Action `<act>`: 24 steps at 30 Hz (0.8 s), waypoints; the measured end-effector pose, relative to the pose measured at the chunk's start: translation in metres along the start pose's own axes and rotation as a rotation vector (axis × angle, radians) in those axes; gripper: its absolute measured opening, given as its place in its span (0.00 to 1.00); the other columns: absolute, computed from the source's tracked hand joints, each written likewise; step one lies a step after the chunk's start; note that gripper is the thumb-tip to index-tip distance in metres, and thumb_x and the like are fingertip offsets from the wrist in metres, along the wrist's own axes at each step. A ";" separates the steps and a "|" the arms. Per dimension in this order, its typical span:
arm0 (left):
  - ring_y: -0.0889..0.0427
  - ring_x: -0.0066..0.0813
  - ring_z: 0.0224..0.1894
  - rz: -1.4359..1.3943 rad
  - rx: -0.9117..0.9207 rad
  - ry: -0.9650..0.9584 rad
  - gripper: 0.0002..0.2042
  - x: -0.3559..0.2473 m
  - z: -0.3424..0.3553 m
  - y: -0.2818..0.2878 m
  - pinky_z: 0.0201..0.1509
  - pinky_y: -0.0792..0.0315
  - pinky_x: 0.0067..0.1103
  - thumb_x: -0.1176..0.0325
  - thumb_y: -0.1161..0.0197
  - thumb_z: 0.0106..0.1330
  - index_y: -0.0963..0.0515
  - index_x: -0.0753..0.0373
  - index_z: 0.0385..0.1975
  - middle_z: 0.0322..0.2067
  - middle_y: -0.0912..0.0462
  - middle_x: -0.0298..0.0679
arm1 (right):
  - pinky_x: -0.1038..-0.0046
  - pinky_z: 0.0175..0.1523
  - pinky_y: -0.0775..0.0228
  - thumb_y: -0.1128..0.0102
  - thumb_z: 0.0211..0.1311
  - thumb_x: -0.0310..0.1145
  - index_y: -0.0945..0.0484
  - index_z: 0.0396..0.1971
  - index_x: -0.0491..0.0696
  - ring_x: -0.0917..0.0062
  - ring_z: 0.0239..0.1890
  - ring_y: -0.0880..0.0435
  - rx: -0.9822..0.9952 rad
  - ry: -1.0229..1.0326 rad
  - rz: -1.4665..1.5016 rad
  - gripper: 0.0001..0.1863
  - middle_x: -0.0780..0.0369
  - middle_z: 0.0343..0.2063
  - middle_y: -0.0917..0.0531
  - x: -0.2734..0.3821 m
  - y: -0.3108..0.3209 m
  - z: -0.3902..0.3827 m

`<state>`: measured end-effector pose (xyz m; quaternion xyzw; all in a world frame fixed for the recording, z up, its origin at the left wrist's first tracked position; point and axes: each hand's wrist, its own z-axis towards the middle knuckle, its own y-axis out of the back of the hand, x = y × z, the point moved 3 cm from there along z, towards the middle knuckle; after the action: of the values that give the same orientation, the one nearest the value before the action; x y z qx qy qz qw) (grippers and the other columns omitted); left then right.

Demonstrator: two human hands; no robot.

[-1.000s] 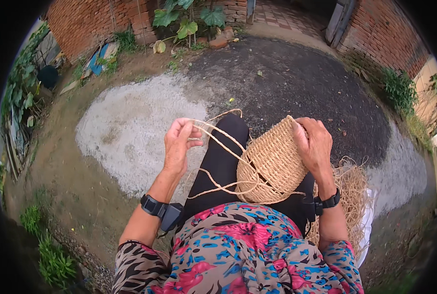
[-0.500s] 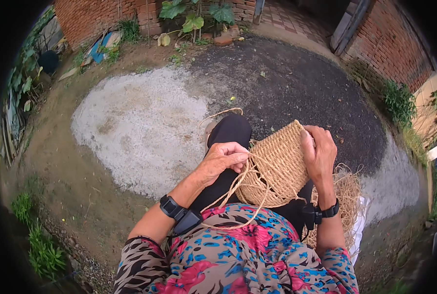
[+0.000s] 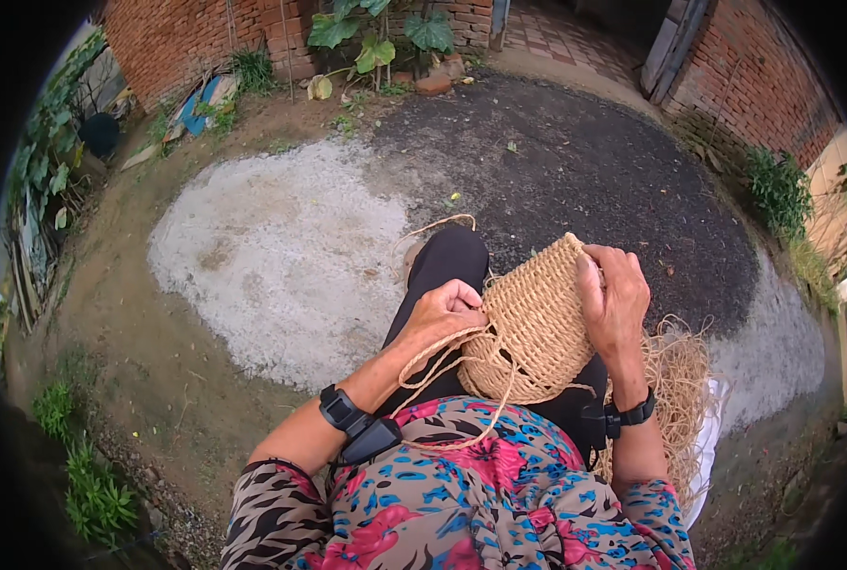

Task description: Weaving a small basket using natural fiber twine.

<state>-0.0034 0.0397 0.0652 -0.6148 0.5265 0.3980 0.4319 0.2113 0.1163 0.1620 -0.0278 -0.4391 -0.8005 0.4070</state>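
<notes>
A woven straw basket [image 3: 537, 318] rests tilted on my lap, its rows made of twisted tan cord. My right hand [image 3: 615, 294] grips its upper right rim, thumb on the near face and fingers behind. At the basket's left edge, my left hand [image 3: 449, 312] is closed with fingers pinched, where strands enter the weave. What exactly the fingertips hold is partly hidden. Loose straw cord [image 3: 485, 429] loops from that edge down over my floral shirt. Another cord end [image 3: 447, 219] curves past my dark-trousered knee [image 3: 449, 255].
To my right lies a heap of loose straw [image 3: 675, 380] on a white sheet [image 3: 705, 446]. Pale concrete [image 3: 272, 256] and dark gravelly ground [image 3: 575, 161] spread ahead. Brick walls [image 3: 765, 76], leafy plants [image 3: 376, 52] and a doorway stand beyond.
My left hand has curled in closer to the basket's left edge, and the cord loop beside it has shifted. The right hand keeps its grip on the rim.
</notes>
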 end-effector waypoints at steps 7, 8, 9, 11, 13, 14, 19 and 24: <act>0.27 0.15 0.23 0.449 -0.109 -0.165 0.10 -0.008 0.007 -0.001 0.24 0.34 0.15 0.69 0.31 0.58 0.24 0.65 0.34 0.23 0.23 0.31 | 0.64 0.37 0.31 0.40 0.61 0.35 0.20 0.35 0.44 0.65 0.30 0.24 -0.020 0.059 -0.019 0.09 0.59 0.28 0.19 0.006 -0.001 0.002; 0.27 0.15 0.23 0.461 -0.101 -0.174 0.09 -0.009 0.008 -0.002 0.24 0.34 0.15 0.69 0.31 0.58 0.23 0.65 0.33 0.23 0.22 0.31 | 0.64 0.37 0.31 0.40 0.61 0.35 0.20 0.35 0.44 0.65 0.30 0.24 -0.021 0.058 -0.017 0.09 0.59 0.28 0.19 0.005 -0.001 0.002; 0.27 0.15 0.23 0.463 -0.101 -0.173 0.09 -0.004 0.010 0.000 0.24 0.34 0.15 0.69 0.31 0.58 0.23 0.65 0.33 0.23 0.22 0.31 | 0.64 0.37 0.32 0.40 0.60 0.34 0.20 0.34 0.44 0.65 0.30 0.24 -0.018 0.061 -0.019 0.09 0.58 0.27 0.20 0.004 -0.001 0.001; 0.26 0.14 0.23 0.140 0.025 -0.082 0.09 0.008 0.015 0.004 0.25 0.33 0.16 0.70 0.31 0.58 0.24 0.65 0.32 0.23 0.21 0.31 | 0.64 0.37 0.32 0.40 0.60 0.34 0.20 0.34 0.44 0.65 0.30 0.24 -0.022 0.065 -0.018 0.09 0.58 0.27 0.20 0.005 -0.001 0.002; 0.25 0.15 0.23 0.289 -0.040 -0.100 0.09 0.009 0.017 0.000 0.25 0.32 0.19 0.66 0.32 0.60 0.22 0.66 0.31 0.21 0.20 0.34 | 0.64 0.37 0.32 0.39 0.60 0.35 0.20 0.34 0.44 0.65 0.30 0.24 -0.035 0.089 -0.015 0.09 0.58 0.26 0.20 0.007 -0.001 0.002; 0.26 0.16 0.22 0.469 -0.111 -0.156 0.10 0.002 0.016 -0.005 0.25 0.32 0.20 0.65 0.33 0.60 0.20 0.67 0.31 0.20 0.20 0.35 | 0.64 0.37 0.32 0.39 0.60 0.35 0.20 0.34 0.44 0.65 0.30 0.24 -0.033 0.083 -0.016 0.09 0.58 0.26 0.20 0.006 -0.002 0.001; 0.17 0.31 0.24 0.684 -0.166 -0.246 0.08 -0.003 0.015 -0.004 0.32 0.25 0.27 0.68 0.37 0.56 0.18 0.67 0.29 0.22 0.16 0.44 | 0.65 0.37 0.31 0.38 0.59 0.35 0.20 0.33 0.44 0.65 0.31 0.23 -0.002 0.083 -0.071 0.10 0.58 0.27 0.19 0.007 -0.005 -0.001; 0.22 0.19 0.22 0.489 0.001 -0.172 0.08 -0.015 0.001 -0.005 0.25 0.28 0.19 0.69 0.35 0.60 0.21 0.67 0.29 0.21 0.19 0.37 | 0.65 0.41 0.29 0.39 0.60 0.39 0.18 0.33 0.45 0.65 0.34 0.21 0.034 -0.020 0.170 0.12 0.58 0.29 0.17 -0.014 -0.007 0.009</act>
<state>-0.0009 0.0453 0.0799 -0.4328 0.6210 0.5411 0.3664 0.2127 0.1333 0.1571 -0.0660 -0.4528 -0.7551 0.4695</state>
